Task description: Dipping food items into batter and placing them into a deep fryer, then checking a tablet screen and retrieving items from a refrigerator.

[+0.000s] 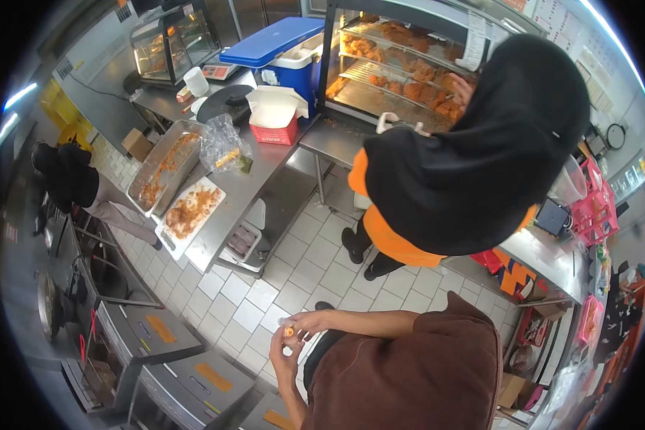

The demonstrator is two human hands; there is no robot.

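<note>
Both of my hands are together low in the middle of the head view, in front of my brown shirt. My right hand (310, 322) comes in from the right, and my left hand (284, 357) reaches up from below. Between their fingers is a small orange-brown item (289, 331), with something clear and plastic-like beside it. The item is too small to name, and the fingers partly cover it. White floor tiles lie beneath the hands.
A co-worker in a black head covering (478, 145) stands at a heated display cabinet (330, 59) of fried food. A steel table (236, 196) bears a crumb-strewn tray (165, 166) and white cutting board (185, 244). Grey lidded units (209, 387) stand lower left; another person (67, 172) is far left.
</note>
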